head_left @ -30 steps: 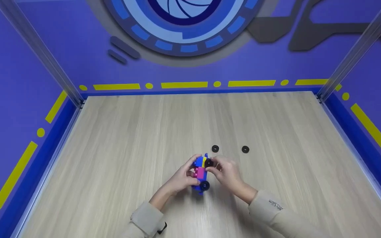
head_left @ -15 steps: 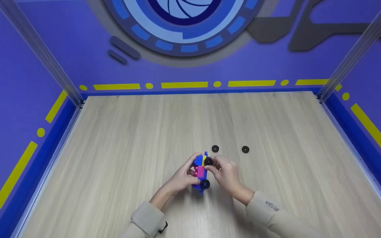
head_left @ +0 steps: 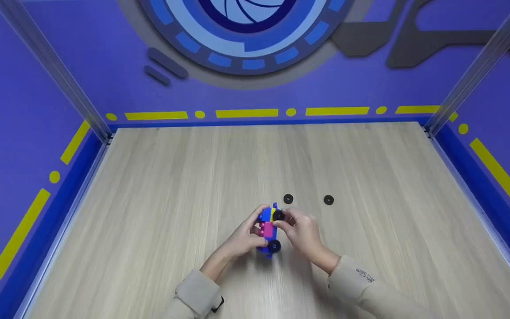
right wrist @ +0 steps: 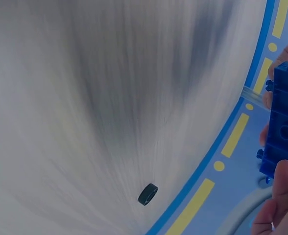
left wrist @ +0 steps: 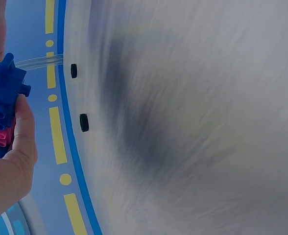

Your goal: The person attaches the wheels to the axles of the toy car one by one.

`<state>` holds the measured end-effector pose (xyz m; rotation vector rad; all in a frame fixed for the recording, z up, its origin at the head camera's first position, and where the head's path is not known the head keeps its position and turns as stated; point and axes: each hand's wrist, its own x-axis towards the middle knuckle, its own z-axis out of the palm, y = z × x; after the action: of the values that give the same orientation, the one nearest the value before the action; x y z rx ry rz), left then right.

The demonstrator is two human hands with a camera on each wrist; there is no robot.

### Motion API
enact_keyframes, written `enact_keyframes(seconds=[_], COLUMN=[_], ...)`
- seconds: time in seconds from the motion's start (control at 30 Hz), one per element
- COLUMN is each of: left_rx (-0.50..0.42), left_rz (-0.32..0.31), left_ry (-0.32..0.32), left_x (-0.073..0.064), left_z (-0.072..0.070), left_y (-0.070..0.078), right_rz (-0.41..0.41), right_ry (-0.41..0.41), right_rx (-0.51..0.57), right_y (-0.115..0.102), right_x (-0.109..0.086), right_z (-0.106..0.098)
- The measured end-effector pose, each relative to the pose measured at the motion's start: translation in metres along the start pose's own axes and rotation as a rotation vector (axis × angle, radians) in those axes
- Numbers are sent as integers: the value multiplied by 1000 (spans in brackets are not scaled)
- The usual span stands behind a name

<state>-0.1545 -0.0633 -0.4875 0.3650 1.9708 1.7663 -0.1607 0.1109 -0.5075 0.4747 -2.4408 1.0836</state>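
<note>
A toy car of building blocks [head_left: 268, 229], blue with a pink block and a yellow piece, is tipped on its side above the table. My left hand [head_left: 241, 238] grips it from the left, fingers at its far end and thumb near its lower part. One black wheel [head_left: 274, 246] sits at the car's near end. At the far end, my right hand [head_left: 303, 231] pinches another black wheel [head_left: 278, 215] against the car's side. The studded top of the car [left wrist: 2, 90] shows in the left wrist view; its flat blue underside [right wrist: 285, 115] shows in the right wrist view.
Two loose black wheels lie on the wooden table [head_left: 171, 199] beyond the hands: a nearer-left wheel [head_left: 288, 199] and a wheel farther right [head_left: 328, 200]. Blue-purple panels [head_left: 255, 97] with yellow marks enclose the table's back and sides.
The car and the wheel at its far end have shifted slightly away from the body, with a small turn. Both hands keep their hold; the two loose wheels stay where they were.
</note>
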Motion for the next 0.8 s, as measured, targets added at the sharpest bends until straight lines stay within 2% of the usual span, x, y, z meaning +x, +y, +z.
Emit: enact_keyframes(seconds=[0.13,0.47,0.8], left_rx=[4,21,33], left_rz=[2,18,16], left_ry=[3,1,0], left_x=[0,0,-1], left_z=[0,0,1], left_y=[0,0,1], right_rz=[48,91,213], right_ry=[-35,-48,-87], right_rx=[12,36,112], right_y=[-1,-2,-3], right_x=[1,4,4], right_z=[-1,-2,-2])
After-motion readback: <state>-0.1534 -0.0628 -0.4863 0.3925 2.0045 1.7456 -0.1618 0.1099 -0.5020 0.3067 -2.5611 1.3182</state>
